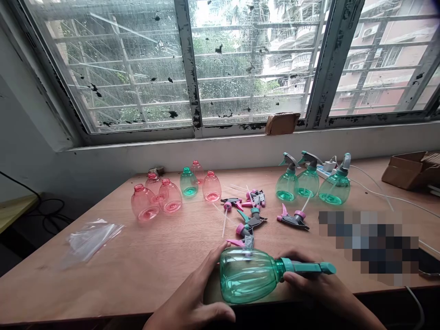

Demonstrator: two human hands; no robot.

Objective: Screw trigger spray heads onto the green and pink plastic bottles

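While the green spray bottle (247,275) is lying on its side at the near edge of the table (154,266), with its base pointing left and its teal trigger head (309,267) pointing right, the person is holding it between both hands. The left hand (195,298) is cupping the base end, with the fingers stretching over the upper curve and the thumb pressing against the plastic underneath. The right hand (318,284) is wrapping the neck just under the trigger head, its fingers curled tight around it. Just beyond the bottle, loose trigger heads (254,217) in pink and grey are lying scattered on the wood. Farther back on the right, three assembled green sprayers (309,183) are standing upright side by side. Back on the left, open pink bottles (151,201) are standing in a cluster with one open green bottle (188,182) among them. A crumpled clear plastic bag (89,238) is lying well apart on the left.
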